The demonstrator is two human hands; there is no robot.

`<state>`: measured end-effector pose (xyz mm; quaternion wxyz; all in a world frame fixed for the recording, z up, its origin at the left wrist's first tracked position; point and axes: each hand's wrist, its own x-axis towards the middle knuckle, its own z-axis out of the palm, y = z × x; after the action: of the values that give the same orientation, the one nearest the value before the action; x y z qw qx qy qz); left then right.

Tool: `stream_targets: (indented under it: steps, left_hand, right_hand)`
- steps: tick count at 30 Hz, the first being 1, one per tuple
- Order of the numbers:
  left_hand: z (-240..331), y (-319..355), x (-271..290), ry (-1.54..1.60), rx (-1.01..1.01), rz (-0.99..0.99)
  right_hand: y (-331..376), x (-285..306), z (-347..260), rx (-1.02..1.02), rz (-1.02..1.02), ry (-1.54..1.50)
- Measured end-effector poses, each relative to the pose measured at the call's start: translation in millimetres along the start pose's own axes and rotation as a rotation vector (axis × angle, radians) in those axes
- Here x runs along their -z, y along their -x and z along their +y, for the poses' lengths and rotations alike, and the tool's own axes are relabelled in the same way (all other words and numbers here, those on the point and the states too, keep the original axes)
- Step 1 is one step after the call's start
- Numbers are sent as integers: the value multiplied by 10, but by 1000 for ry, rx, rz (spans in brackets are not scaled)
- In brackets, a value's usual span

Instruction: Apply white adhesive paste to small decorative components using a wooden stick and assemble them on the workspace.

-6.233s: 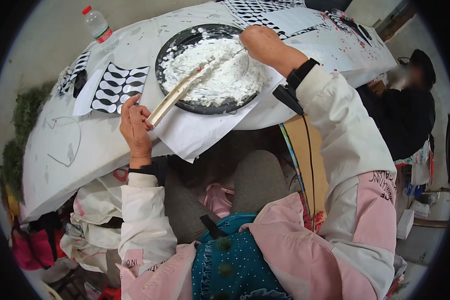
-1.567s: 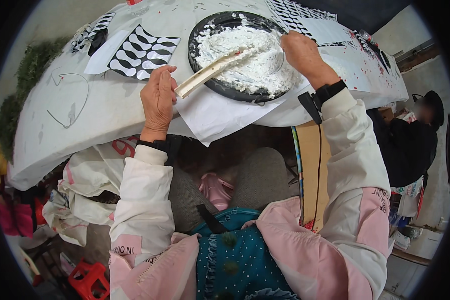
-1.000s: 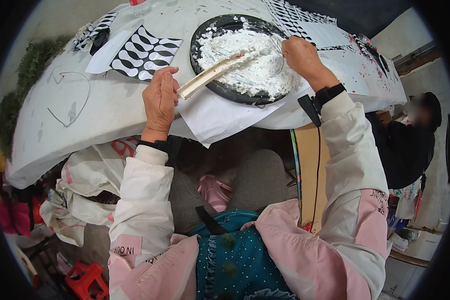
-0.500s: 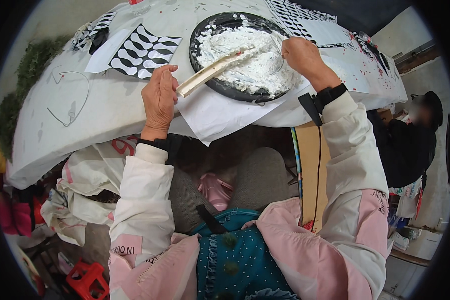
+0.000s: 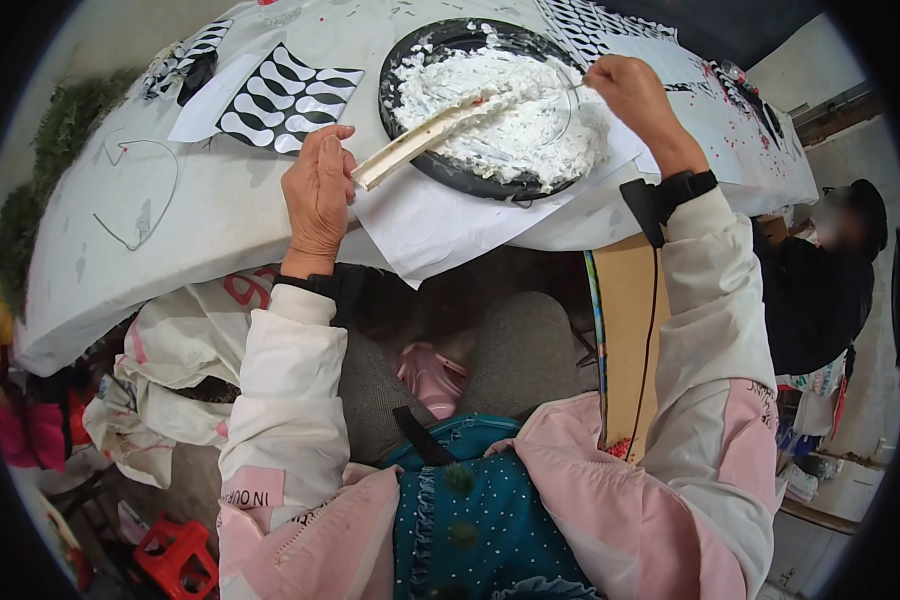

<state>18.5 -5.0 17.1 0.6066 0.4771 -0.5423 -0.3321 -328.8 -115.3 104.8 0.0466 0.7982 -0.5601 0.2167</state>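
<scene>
A black round basin [image 5: 394,118] on the table holds a thick, uneven white paste [image 5: 515,110]. Across its near-left rim lies a pale, trough-shaped stick [image 5: 410,148], its upper end smeared with paste. At the stick's lower end is my left hand [image 5: 317,185], palm inward, index finger stretched out and the other fingers loosely bent; it seems to touch the stick without gripping it. Beyond the basin's right rim, my right hand [image 5: 630,95] pinches a thin wire [image 5: 573,92], which curves down over the paste. Some of the wire is hard to make out.
White cloth covers the table [image 5: 240,205]. Left lie a bent wire [image 5: 175,190] and a black-and-white patterned sheet [image 5: 290,100]; white paper [image 5: 420,235] sits beneath the basin. Red bits scatter at the right. A person in black [image 5: 820,290] is at far right; a red stool [image 5: 175,555] stands lower left.
My right hand has shifted right, away from the basin, drawing the wire toward the rim. My left hand and the stick have barely moved.
</scene>
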Motion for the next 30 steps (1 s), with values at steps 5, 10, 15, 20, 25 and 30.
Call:
stream_targets:
  steps: [5,10,15,20,25,30]
  left_hand:
    - [-4,-11,-9,-10,9,-4]
    - [-27,-7,-3,-10,23,6]
    - [7,4,-7,-52,1,0]
    - [-6,-9,-24,-26,14,-1]
    - [12,4,-8,-25,13,6]
    - [-23,-2,-9,-46,-16,13]
  right_hand:
    - [23,-295,47,159,-8,291]
    - [35,-248,-58,179,-23,348]
    - [56,-133,-93,146,190,282]
    - [78,-262,29,166,114,354]
    - [88,-49,-33,155,280,192]
    - [100,-73,-171,168,355,211]
